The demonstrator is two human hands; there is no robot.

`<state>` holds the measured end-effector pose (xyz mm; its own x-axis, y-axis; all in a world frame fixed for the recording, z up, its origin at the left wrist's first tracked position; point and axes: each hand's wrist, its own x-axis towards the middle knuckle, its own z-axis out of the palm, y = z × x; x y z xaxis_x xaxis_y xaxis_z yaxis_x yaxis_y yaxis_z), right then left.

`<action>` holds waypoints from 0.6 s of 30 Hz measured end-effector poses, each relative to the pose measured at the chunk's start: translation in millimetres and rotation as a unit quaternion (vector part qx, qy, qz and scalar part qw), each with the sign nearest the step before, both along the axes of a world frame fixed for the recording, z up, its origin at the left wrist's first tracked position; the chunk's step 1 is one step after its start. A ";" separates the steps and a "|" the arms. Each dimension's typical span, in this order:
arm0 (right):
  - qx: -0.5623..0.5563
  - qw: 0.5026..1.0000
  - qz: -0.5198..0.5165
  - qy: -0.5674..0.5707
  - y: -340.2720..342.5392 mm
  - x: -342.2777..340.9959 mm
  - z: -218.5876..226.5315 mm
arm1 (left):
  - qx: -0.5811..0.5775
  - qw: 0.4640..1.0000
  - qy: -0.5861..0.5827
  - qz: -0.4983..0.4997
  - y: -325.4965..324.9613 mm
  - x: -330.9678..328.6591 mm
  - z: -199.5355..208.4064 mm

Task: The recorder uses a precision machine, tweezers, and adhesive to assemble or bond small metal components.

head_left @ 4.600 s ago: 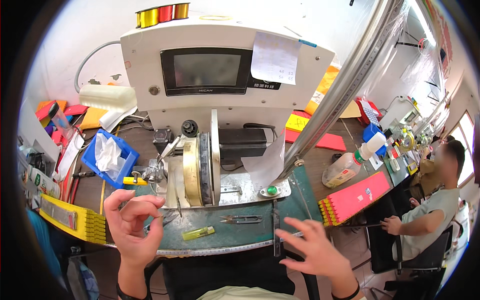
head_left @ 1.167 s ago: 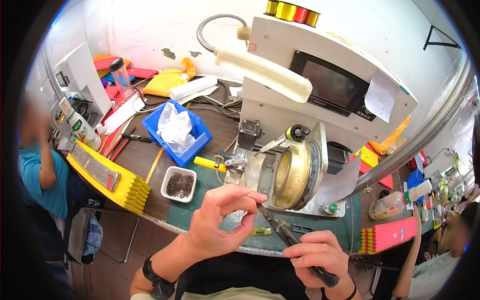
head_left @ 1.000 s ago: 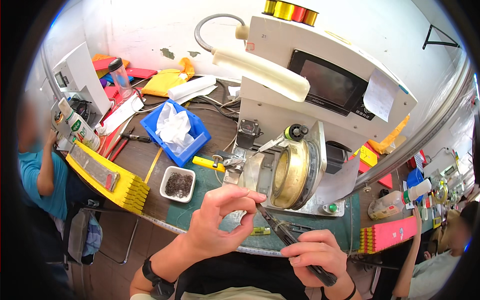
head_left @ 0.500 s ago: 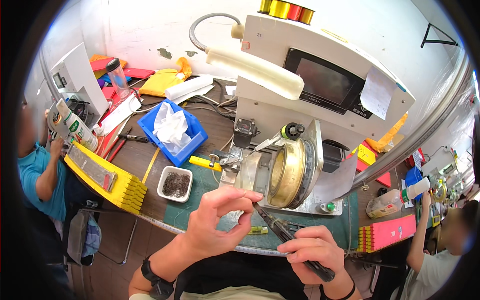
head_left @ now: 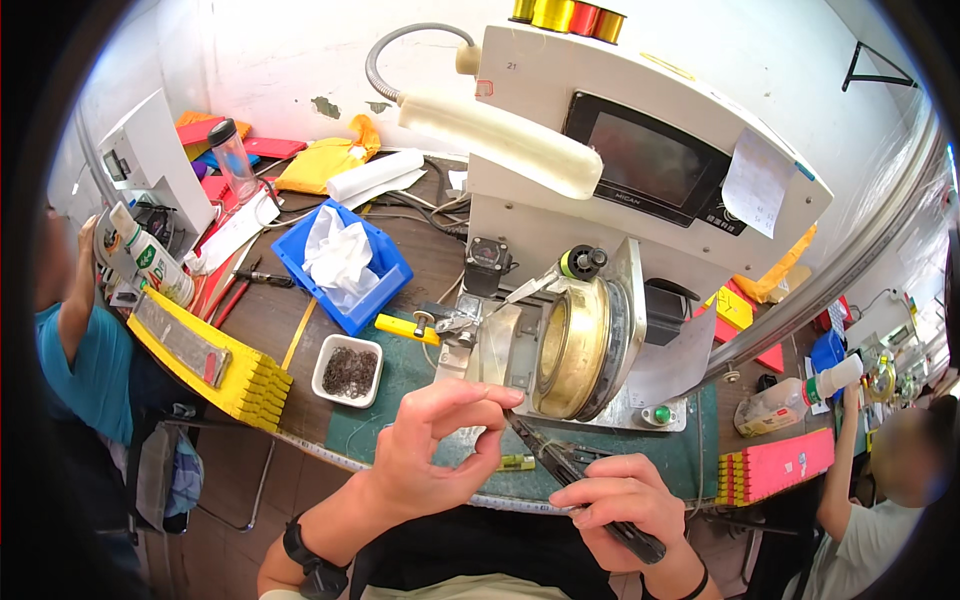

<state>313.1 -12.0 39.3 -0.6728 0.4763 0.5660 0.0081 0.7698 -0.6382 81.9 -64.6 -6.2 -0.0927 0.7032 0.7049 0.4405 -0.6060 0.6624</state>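
At the bench's (head_left: 262,330) front edge our right hand (head_left: 630,505) wraps the black tool (head_left: 550,455), whose long axis slants up-left to our left hand (head_left: 445,445), finger and thumb curled ring-like by its tip, pinching what, if anything, we cannot tell.

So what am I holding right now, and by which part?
Your right hand holds a dark plier-like tool by its rear part. Your left hand is at its front tip; whether it pinches anything there can't be told.
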 end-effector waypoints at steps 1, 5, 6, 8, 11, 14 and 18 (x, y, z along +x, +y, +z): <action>-0.010 1.000 0.000 0.000 -1.0 -0.2 0.6 | 0.004 1.000 0.000 0.000 -0.5 -0.5 -0.2; -0.005 1.000 -0.022 -0.011 -7.2 5.8 -0.2 | 0.008 1.000 0.003 -0.002 0.7 0.5 0.3; -0.005 1.000 -0.022 -0.012 -8.5 7.1 -0.6 | 0.009 1.000 0.002 -0.001 0.7 0.4 0.0; -0.009 1.000 -0.026 -0.014 -10.0 9.1 -1.2 | 0.010 1.000 0.002 0.001 1.0 0.5 0.1; 0.003 0.999 -0.032 -0.012 -9.1 5.8 -3.8 | 0.012 1.000 0.000 -0.002 1.6 1.4 0.2; -0.016 1.000 -0.007 0.001 -3.4 2.6 -5.5 | 0.011 1.000 -0.005 -0.003 2.0 2.0 -2.2; -0.016 1.000 -0.004 0.005 -2.5 3.7 -7.7 | 0.012 1.000 -0.007 0.001 1.9 3.1 -3.2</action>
<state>316.8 -14.4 31.6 -0.6631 0.4988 0.5582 0.0067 0.7496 -0.6619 85.0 -62.7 -9.4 -0.1039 0.6862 0.7199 0.4321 -0.6208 0.6541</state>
